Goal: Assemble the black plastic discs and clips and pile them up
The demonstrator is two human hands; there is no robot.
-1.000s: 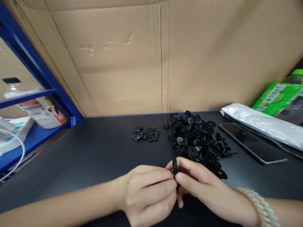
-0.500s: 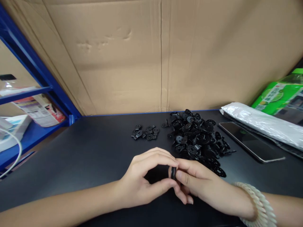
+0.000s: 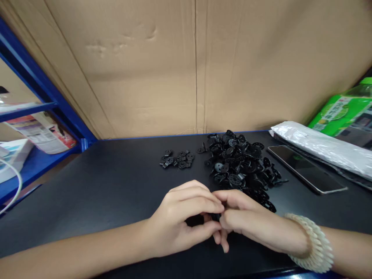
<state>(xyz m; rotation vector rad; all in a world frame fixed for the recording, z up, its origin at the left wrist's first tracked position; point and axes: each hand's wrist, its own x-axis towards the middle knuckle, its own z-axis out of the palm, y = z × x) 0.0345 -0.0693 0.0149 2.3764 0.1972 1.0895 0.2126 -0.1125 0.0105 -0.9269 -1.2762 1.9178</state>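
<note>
My left hand (image 3: 186,219) and my right hand (image 3: 247,221) meet above the black table (image 3: 101,193), both pinching one small black plastic disc (image 3: 215,216). Fingers of both hands cover most of the disc, so its details are hidden. A coiled pale band (image 3: 312,242) circles my right wrist. Just beyond my right hand lies a heap of black plastic discs with holes and tabs (image 3: 238,166). To the left of that heap is a smaller cluster of similar black pieces (image 3: 177,159).
A phone (image 3: 305,168) lies right of the heap, beside a white plastic package (image 3: 322,149). Behind them leans a green-labelled bottle (image 3: 337,112). Cardboard (image 3: 145,77) stands along the table's back edge. A blue shelf frame (image 3: 62,102) with several items borders the left.
My fingers have closed further around the disc, which has turned and is now more covered. The camera view has shifted slightly; both piles look the same.
</note>
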